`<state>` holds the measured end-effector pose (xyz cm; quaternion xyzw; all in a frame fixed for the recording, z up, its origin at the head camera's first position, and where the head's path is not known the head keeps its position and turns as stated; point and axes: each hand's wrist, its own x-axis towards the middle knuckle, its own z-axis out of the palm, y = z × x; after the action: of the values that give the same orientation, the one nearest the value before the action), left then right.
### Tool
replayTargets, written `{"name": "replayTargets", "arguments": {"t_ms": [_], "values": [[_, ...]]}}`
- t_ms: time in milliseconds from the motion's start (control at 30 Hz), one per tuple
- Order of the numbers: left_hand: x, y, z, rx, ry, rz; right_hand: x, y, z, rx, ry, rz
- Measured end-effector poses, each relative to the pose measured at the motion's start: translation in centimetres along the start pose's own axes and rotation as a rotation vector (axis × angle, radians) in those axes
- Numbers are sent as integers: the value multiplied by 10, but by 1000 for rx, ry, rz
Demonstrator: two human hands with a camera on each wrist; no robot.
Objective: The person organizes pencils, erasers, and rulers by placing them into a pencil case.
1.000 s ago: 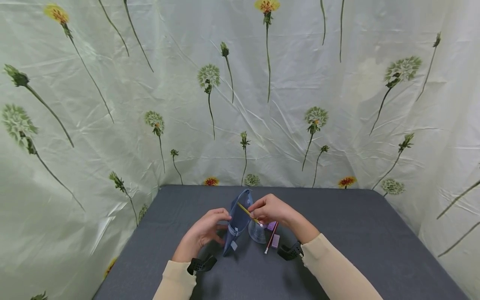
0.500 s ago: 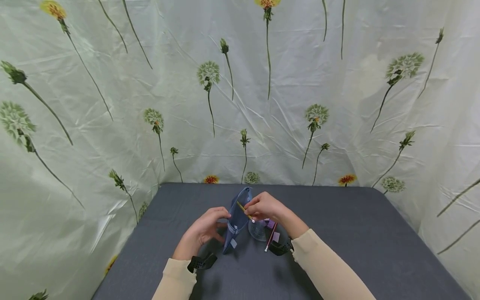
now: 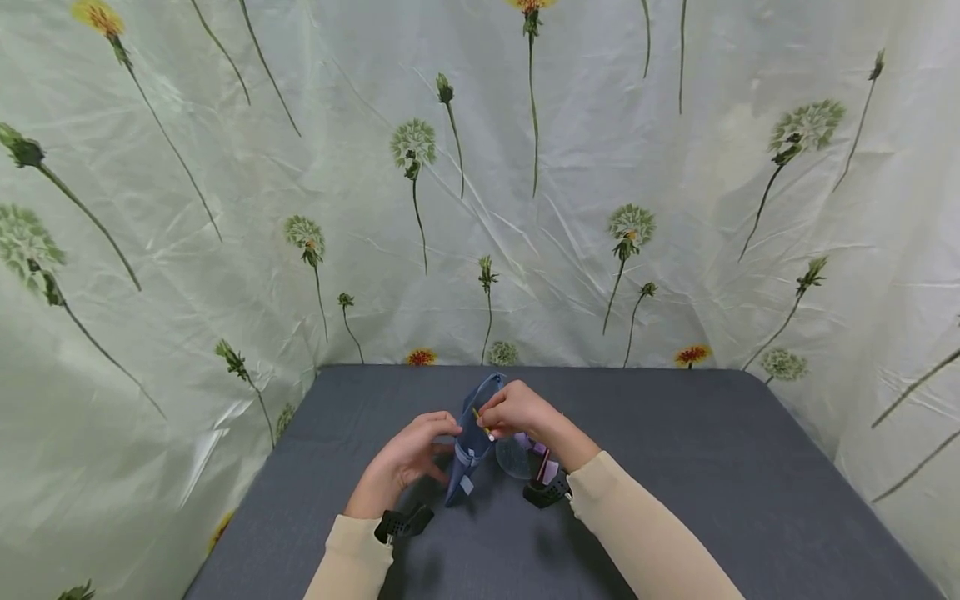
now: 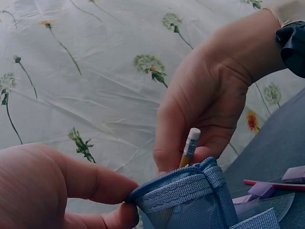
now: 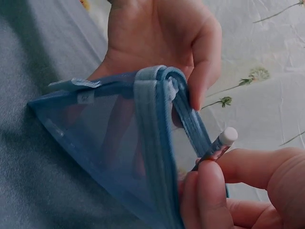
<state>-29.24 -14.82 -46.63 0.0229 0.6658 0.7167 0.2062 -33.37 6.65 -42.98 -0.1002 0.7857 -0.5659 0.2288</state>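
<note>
The right hand (image 3: pixel 517 412)'s fingers are pinching a yellow pencil (image 4: pixel 188 153), which is slanting into the open mouth of a blue pouch (image 5: pixel 112 143), its white eraser (image 5: pixel 229 135) sticking out past a silvery band. The left hand (image 3: pixel 411 454)'s fingers are gripping the rim of the see-through mesh pouch, edged in woven trim, over the table (image 3: pixel 675 467).

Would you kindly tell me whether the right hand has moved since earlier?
Yes: in the head view, the right hand has shifted left against the flowered backdrop.
</note>
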Motion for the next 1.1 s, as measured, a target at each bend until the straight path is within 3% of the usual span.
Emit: {"name": "replayTargets", "arguments": {"t_ms": [567,1100], "values": [[2,-1,0,-31,-5,-6,7,4,14,-55,45,-22],[1,0,0,-34,-12,-4,0,5,11,-54,28,-45]]}}
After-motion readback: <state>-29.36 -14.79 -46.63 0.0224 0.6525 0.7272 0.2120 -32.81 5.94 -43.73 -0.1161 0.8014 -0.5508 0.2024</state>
